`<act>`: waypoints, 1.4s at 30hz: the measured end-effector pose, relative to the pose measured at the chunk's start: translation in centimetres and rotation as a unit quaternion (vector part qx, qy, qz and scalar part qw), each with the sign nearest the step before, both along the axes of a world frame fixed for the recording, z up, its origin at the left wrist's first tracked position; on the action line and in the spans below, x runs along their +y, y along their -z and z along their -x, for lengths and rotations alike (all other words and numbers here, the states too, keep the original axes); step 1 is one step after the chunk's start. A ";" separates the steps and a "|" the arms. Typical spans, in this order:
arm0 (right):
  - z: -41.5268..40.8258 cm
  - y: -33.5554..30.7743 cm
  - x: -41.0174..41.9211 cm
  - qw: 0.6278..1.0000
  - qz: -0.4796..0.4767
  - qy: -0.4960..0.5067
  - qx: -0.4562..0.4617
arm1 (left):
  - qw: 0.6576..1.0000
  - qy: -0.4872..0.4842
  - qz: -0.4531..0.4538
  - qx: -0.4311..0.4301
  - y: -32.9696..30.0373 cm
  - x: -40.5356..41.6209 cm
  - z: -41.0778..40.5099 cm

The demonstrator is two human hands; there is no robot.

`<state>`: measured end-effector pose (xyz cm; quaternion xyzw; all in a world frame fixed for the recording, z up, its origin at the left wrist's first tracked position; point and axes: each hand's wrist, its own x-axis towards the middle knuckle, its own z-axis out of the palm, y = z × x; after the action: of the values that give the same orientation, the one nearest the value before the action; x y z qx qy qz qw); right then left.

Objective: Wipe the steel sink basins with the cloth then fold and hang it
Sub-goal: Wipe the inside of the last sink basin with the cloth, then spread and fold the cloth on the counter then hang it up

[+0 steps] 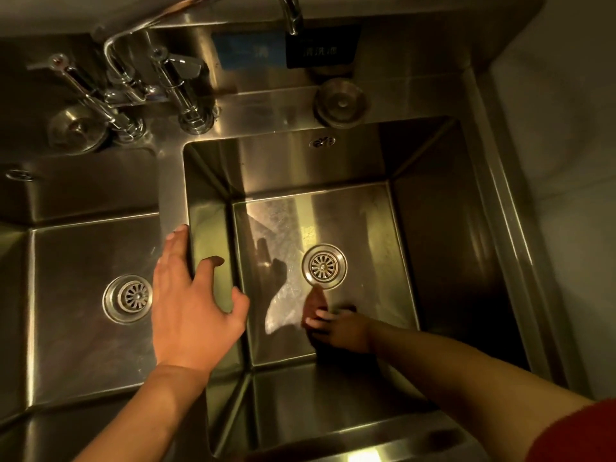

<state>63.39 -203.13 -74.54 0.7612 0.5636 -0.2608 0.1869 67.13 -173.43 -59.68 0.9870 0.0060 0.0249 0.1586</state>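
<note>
Right basin (pixel 416 261), deep steel; left basin (pixel 66 295) at 9 o'clock. Left hand (pixel 193 308) fingers spread, hooked over the divider (pixel 173 201). Right hand (pixel 343 331) blurred, pressing dark cloth (pixel 316 308) on right basin floor, 6 o'clock of drain (pixel 324 266); finger grip unclear

Right hand (pixel 336 328) motion-blurred at lower centre of the frame, fingers indistinct; dark cloth (pixel 320 311) beneath it mostly covered and lost in shadow, its outline unclear. Left basin (pixel 83 328) cut by the left edge. Upper spout (pixel 290 11) cropped by the top edge. Print on the dark sign (pixel 321 48) too blurred to read.
</note>
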 end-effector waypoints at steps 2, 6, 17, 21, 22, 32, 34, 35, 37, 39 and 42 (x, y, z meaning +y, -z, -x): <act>-0.7 0.1 4.3 0.999 -0.042 0.012 0.030 | 1.000 0.001 -0.004 -0.005 0.1 0.0 0.0; -1.8 -0.2 10.9 0.982 -0.048 0.146 0.113 | 1.000 0.004 -0.010 -0.008 0.0 -0.1 0.0; -4.2 -10.3 9.0 0.911 -0.167 0.374 0.056 | 1.000 0.008 0.013 -0.009 -1.2 0.1 0.3; -2.0 -16.1 6.2 0.825 -0.291 0.481 0.061 | 1.000 0.011 0.026 0.002 -2.2 -0.3 0.3; -1.4 -17.3 5.5 0.813 -0.283 0.506 0.044 | 0.999 0.009 0.032 0.005 -2.4 -0.3 0.4; 7.4 -27.6 1.3 0.717 -0.316 0.619 -0.050 | 0.994 0.029 0.089 0.065 -5.4 0.0 1.9; 8.6 -28.9 1.0 0.704 -0.314 0.633 -0.071 | 0.991 0.033 0.101 0.084 -5.9 0.3 2.1; 9.0 -29.5 0.9 0.699 -0.318 0.636 -0.082 | 0.990 0.036 0.104 0.093 -6.1 0.5 2.3; 10.0 -30.8 0.6 0.686 -0.321 0.647 -0.094 | 0.986 0.035 0.112 0.121 -6.9 0.8 2.7; 10.7 -32.1 0.5 0.675 -0.313 0.661 -0.103 | 0.977 0.042 0.144 0.154 -7.9 1.0 3.3; 11.3 -34.0 0.5 0.639 -0.340 0.679 -0.123 | 0.957 0.069 0.213 0.187 -10.3 1.2 4.1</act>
<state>52.07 -202.64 -40.55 0.9646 -0.0915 -0.0086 -0.2471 63.07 -172.23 -49.36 0.9156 -0.0270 -0.1727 0.3622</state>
